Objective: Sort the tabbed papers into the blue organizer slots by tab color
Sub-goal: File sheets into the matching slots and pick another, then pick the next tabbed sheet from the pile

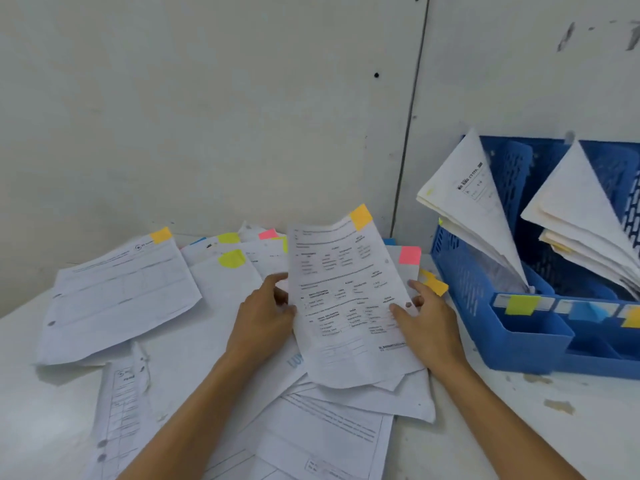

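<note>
A printed sheet [346,299] with an orange tab [361,216] at its top right corner is lifted above the paper pile. My left hand [266,317] grips its left edge and my right hand [426,320] pinches its right edge with the thumb on the front. The blue organizer [526,344] stands at the right, with yellow-green [521,304], blue [588,310] and orange [632,318] labels on its slot fronts. White papers [474,202] lean in the left slot and more papers [585,216] in the slot to its right.
Loose sheets cover the white table [540,427]: one with an orange tab [161,234] at the left, others with yellow-green [232,259] and pink [409,255] tabs behind the held sheet. A white wall stands close behind.
</note>
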